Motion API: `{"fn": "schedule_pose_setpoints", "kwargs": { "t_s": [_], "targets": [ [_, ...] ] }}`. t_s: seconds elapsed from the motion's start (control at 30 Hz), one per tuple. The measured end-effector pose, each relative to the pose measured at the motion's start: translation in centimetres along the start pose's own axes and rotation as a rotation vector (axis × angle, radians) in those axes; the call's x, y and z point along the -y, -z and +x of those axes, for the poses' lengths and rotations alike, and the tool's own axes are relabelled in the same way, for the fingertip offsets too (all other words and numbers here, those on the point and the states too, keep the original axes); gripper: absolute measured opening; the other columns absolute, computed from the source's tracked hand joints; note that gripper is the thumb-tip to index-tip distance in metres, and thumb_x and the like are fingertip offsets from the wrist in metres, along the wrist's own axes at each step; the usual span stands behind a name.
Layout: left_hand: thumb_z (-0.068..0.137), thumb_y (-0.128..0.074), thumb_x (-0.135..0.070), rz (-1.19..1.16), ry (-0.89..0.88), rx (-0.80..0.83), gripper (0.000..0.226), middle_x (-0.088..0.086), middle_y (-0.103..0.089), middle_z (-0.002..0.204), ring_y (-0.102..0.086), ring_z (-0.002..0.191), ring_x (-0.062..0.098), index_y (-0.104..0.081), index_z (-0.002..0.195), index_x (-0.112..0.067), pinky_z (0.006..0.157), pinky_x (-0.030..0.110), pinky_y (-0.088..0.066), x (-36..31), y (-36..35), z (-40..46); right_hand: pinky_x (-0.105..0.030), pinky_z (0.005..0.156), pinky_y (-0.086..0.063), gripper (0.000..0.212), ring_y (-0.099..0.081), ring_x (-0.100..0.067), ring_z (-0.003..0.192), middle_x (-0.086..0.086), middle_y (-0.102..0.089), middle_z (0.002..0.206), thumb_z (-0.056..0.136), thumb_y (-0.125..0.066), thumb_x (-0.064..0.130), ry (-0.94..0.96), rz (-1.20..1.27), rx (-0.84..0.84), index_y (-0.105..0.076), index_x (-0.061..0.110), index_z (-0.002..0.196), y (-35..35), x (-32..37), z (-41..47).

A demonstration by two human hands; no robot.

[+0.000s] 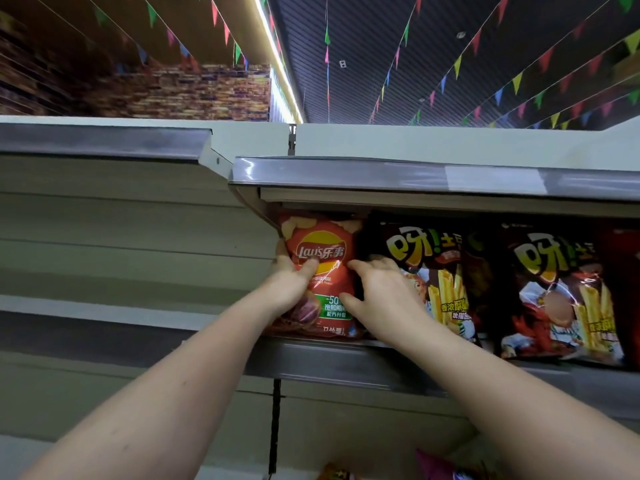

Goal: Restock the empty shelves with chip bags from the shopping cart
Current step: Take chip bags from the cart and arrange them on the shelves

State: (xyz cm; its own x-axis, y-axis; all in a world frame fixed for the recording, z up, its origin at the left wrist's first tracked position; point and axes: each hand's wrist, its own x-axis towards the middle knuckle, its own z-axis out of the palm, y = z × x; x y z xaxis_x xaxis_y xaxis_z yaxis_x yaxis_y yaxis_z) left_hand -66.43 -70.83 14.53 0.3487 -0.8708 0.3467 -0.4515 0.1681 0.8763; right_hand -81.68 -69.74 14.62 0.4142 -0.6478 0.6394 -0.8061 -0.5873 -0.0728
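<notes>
A red Lay's chip bag (323,244) stands upright at the left end of a high shelf (332,358). My left hand (291,282) grips the bag's left edge, thumb across the front and fingers behind. My right hand (384,289) holds the bag's right edge, thumb on its front and fingers reaching between it and the neighbouring dark bag (426,251). The shopping cart is out of view.
Dark fry-snack bags (561,292) fill the shelf to the right. The upper shelf's price rail (415,174) hangs just above the bags. Bare shelving (121,237) lies to the left. Bright bag tops (436,465) peek in at the bottom edge.
</notes>
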Motion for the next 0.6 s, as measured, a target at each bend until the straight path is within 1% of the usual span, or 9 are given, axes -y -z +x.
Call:
{"fn": "schedule_pose_setpoints", "kwargs": {
  "t_s": [0.13, 0.17, 0.23, 0.33, 0.4, 0.53, 0.6],
  "targets": [
    [0.097, -0.036, -0.049, 0.316, 0.027, -0.118, 0.064, 0.020, -0.040, 0.141, -0.036, 0.132, 0.035, -0.031, 0.140, -0.003, 0.109, 0.045, -0.032, -0.2, -0.3, 0.1, -0.031, 0.106, -0.029, 0.050, -0.029, -0.019, 0.135, -0.006, -0.043, 0.140, 0.095, -0.048, 0.034, -0.020, -0.019, 0.021, -0.038, 0.014, 0.139, 0.0, 0.2, 0.0],
    [0.097, -0.036, -0.049, 0.342, 0.026, -0.136, 0.064, 0.020, -0.040, 0.142, -0.036, 0.132, 0.035, -0.031, 0.140, -0.002, 0.109, 0.044, -0.032, -0.4, -0.3, 0.0, -0.031, 0.106, -0.030, 0.049, -0.029, -0.020, 0.135, -0.007, -0.044, 0.140, 0.095, -0.048, 0.034, -0.029, -0.017, 0.021, -0.039, 0.013, 0.138, 0.0, 0.2, 0.0],
    [0.097, -0.038, -0.047, 0.281, 0.024, -0.122, 0.065, 0.021, -0.041, 0.142, -0.040, 0.130, 0.036, -0.027, 0.142, -0.002, 0.108, 0.044, -0.035, -0.8, -0.3, -0.1, -0.031, 0.105, -0.030, 0.047, -0.030, -0.021, 0.134, -0.008, -0.046, 0.138, 0.095, -0.048, 0.032, -0.045, -0.009, 0.014, -0.041, 0.012, 0.136, 0.0, 0.3, -0.1],
    [0.096, -0.042, -0.047, 0.141, 0.008, -0.111, 0.068, 0.018, -0.040, 0.144, -0.044, 0.128, 0.037, -0.019, 0.145, -0.007, 0.107, 0.046, -0.037, -1.0, -0.1, -1.0, -0.031, 0.105, -0.031, 0.045, -0.031, -0.021, 0.134, -0.009, -0.046, 0.137, 0.095, -0.047, 0.032, -0.039, 0.005, 0.002, -0.043, 0.011, 0.135, 0.3, 0.4, -0.5],
    [0.094, -0.043, -0.050, 0.084, -0.027, -0.121, 0.069, 0.016, -0.042, 0.143, -0.046, 0.126, 0.036, -0.020, 0.145, -0.010, 0.106, 0.047, -0.039, -0.8, 0.1, -1.8, -0.033, 0.108, -0.029, 0.045, -0.028, -0.021, 0.136, -0.009, -0.045, 0.139, 0.096, -0.047, 0.031, -0.021, 0.020, -0.016, -0.044, 0.011, 0.135, 0.6, 0.4, -1.1],
    [0.095, -0.045, -0.045, 0.158, -0.078, -0.122, 0.064, 0.014, -0.044, 0.142, -0.048, 0.125, 0.033, -0.021, 0.148, -0.017, 0.106, 0.045, -0.039, -0.4, 0.7, -3.8, -0.036, 0.113, -0.022, 0.045, -0.021, -0.019, 0.141, -0.007, -0.041, 0.145, 0.096, -0.047, 0.030, 0.011, 0.056, -0.017, -0.042, 0.014, 0.138, 1.2, 0.3, -2.6],
    [0.095, -0.045, -0.043, 0.213, -0.117, -0.160, 0.062, 0.013, -0.042, 0.144, -0.045, 0.128, 0.031, -0.024, 0.147, -0.019, 0.106, 0.045, -0.038, -0.5, 0.9, -5.1, -0.034, 0.112, -0.022, 0.045, -0.019, -0.018, 0.142, -0.006, -0.039, 0.146, 0.096, -0.046, 0.029, 0.016, 0.103, -0.007, -0.042, 0.015, 0.139, 1.4, 0.1, -3.4]
  ]
}}
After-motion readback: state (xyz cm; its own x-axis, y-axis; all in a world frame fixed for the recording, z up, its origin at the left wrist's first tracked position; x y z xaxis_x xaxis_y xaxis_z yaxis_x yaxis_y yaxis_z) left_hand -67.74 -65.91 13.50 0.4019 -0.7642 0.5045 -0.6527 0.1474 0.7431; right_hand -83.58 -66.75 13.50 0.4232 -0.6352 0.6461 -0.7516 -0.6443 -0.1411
